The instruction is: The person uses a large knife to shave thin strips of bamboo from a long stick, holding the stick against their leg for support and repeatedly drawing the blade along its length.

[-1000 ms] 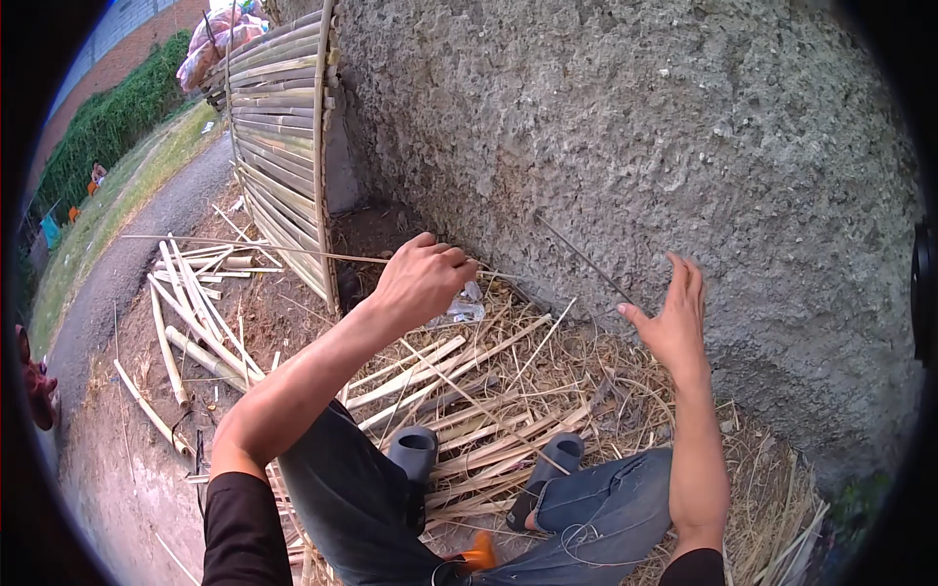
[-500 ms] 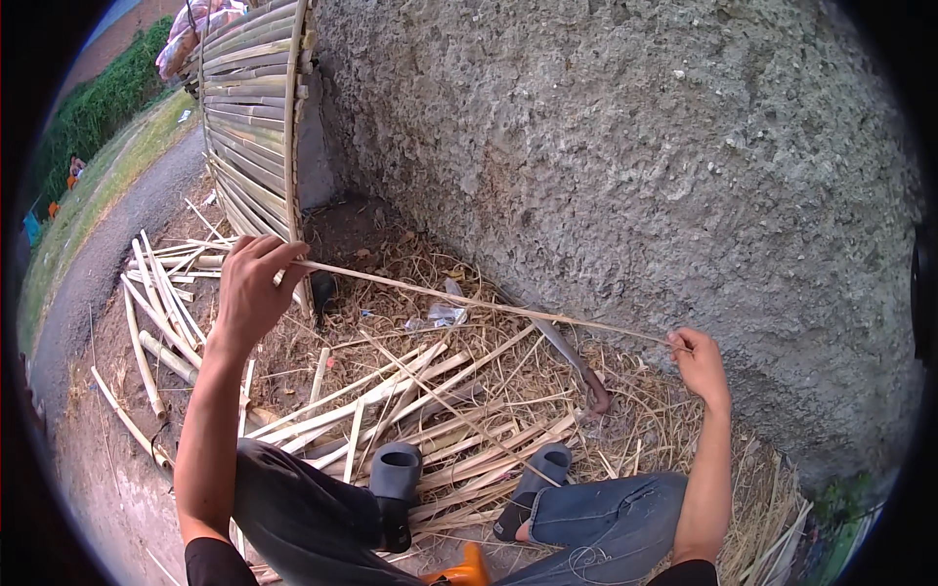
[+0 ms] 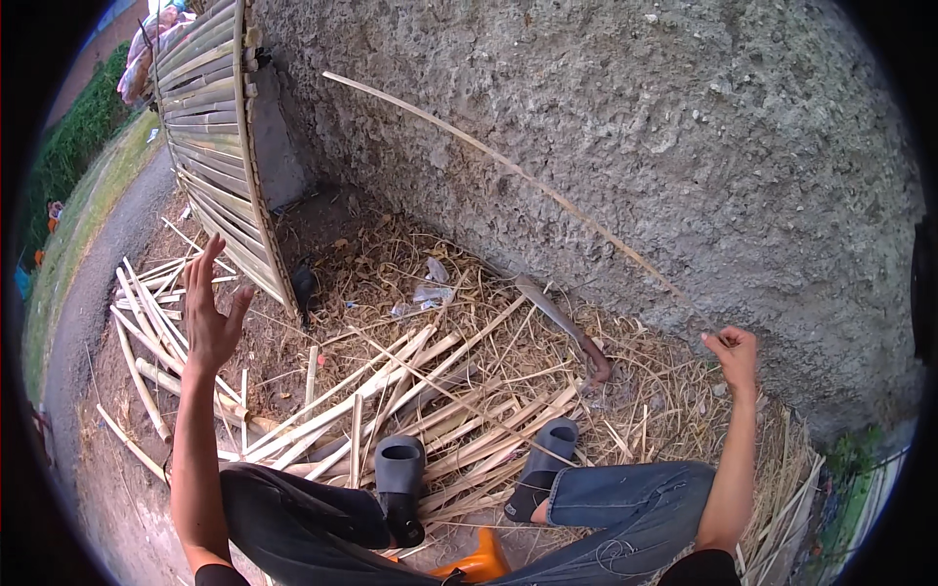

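Pale bamboo forms the long, thin strip [image 3: 567, 203], which is the workpiece in the head view. Clock positions refer to the centre of this view. The strip extends from the right hand [image 3: 733, 354], just past 3 o'clock, to its free end at 11 o'clock. It bows slightly and lies across the view of the rough grey wall [image 3: 664, 146], which fills the region from 12 to 3 o'clock.

The right hand is narrow: thumb and fingers are pinched on the near end of the strip. The left hand [image 3: 213, 313], at 9 o'clock, is wide, with fingers raised, thumb apart and nothing in its grasp.

A slatted bamboo panel [image 3: 210, 137] stands at 10 o'clock. Cut bamboo pieces [image 3: 147, 400] lie on the ground near the left forearm. Split bamboo lengths [image 3: 391, 376] lie at 7 to 8 o'clock. A blade tool [image 3: 552, 305] with a curved brown handle lies near 4 o'clock, among dry shavings [image 3: 640, 366]. Grey shoes [image 3: 399, 467] are positioned at 5 and 7 o'clock. An orange object [image 3: 481, 559], partly hidden, sits at 6 o'clock between the legs.
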